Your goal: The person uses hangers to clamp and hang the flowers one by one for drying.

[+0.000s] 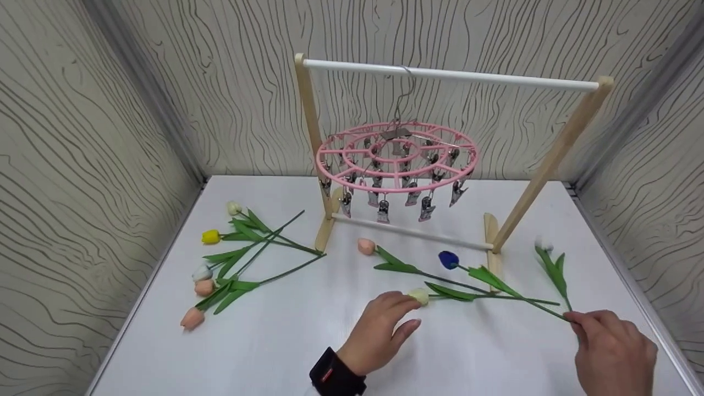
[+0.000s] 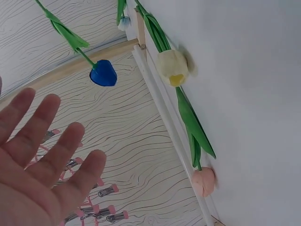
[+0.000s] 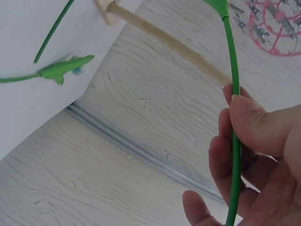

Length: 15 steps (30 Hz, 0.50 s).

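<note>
My right hand (image 1: 616, 349) pinches the green stem (image 3: 235, 141) of a blue tulip (image 1: 448, 259) between thumb and fingers. The blue bloom (image 2: 103, 73) is raised off the table in the left wrist view. My left hand (image 1: 379, 330), with a black band at its wrist, has its fingers apart and holds nothing. It hovers by a cream tulip (image 1: 419, 296); whether it touches the bloom I cannot tell. Behind lies a peach tulip (image 1: 366, 246). A white-blue tulip (image 1: 543, 243) lies beyond my right hand, its stem end hidden by that hand.
A wooden rack (image 1: 542, 170) with a white top bar (image 1: 495, 80) stands at the back. From it hangs a round pink clip hanger (image 1: 397, 184) with several metal clips. More tulips, yellow (image 1: 210, 236), peach (image 1: 192, 318) and white, lie crossed at the left. Patterned walls enclose the table.
</note>
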Available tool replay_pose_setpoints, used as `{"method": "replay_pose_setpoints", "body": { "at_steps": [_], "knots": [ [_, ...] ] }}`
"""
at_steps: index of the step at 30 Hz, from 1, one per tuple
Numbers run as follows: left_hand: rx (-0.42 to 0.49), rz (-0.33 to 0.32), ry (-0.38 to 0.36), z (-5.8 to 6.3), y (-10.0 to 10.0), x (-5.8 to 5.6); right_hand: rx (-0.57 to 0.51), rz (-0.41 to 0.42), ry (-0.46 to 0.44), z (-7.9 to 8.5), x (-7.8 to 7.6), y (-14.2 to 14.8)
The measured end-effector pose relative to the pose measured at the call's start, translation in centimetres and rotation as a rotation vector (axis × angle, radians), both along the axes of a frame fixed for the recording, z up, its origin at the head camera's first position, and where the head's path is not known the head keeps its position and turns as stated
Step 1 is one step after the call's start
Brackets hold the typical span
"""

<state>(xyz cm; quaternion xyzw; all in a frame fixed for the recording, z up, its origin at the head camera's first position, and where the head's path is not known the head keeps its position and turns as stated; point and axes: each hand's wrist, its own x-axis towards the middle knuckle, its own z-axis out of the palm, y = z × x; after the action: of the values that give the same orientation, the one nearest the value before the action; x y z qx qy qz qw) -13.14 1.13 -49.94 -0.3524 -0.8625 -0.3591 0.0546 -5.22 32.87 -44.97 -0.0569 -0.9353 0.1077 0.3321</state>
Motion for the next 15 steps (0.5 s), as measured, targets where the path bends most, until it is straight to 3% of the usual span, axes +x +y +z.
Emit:
{"method": "replay_pose_setpoints", "body": {
  "at_steps": [8, 15],
  "knots": [
    [-0.031, 0.041, 0.193, 0.6, 0.9, -0.7, 0.034, 0.187, -0.006, 0.2, -0.8, -5.6],
    [-0.059, 0.070, 0.268, 0.1, 0.5, -1.5, 0.133, 0.336, 0.012, 1.1, -1.4, -8.3]
  ]
}}
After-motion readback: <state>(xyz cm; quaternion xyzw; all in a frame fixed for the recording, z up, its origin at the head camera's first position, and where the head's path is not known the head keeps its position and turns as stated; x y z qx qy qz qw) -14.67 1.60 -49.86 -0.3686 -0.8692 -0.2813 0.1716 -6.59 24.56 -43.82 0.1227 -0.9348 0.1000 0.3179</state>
